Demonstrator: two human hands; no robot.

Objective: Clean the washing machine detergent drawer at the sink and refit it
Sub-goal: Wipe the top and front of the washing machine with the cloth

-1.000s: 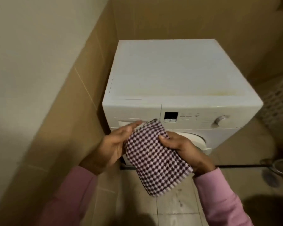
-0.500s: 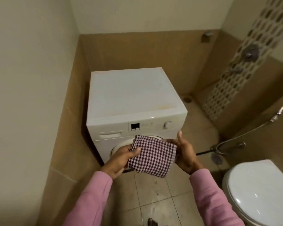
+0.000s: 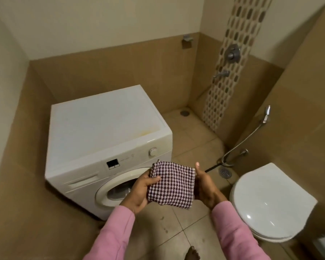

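1. The left hand (image 3: pixel 139 190) pinches the left edge of a checked cloth (image 3: pixel 172 184), thumb on top and fingers beneath. Its pink sleeve (image 3: pixel 113 233) comes up from 7 o'clock.
2. The right hand (image 3: pixel 204 188) sets its palm against the cloth's right edge, thumb pointing up and clear of the fabric. Its fingers are hidden under the cloth, so I cannot tell whether they grip. Its forearm comes in from 5 o'clock.
3. The cloth lies folded and roughly flat between both hands, above the floor (image 3: pixel 178 228).
4. The drawer (image 3: pixel 83 180) sits at 9 o'clock from the cloth, seated flush in the front panel of the washer (image 3: pixel 101 132), well apart from the hands.
5. The round door (image 3: pixel 109 186) is just behind the left hand; the dial (image 3: pixel 153 152) is at 12 o'clock from that hand.
6. A toilet (image 3: pixel 266 201), lid down, stands at 3 o'clock.
7. A bare foot (image 3: pixel 192 254) shows at 6 o'clock.
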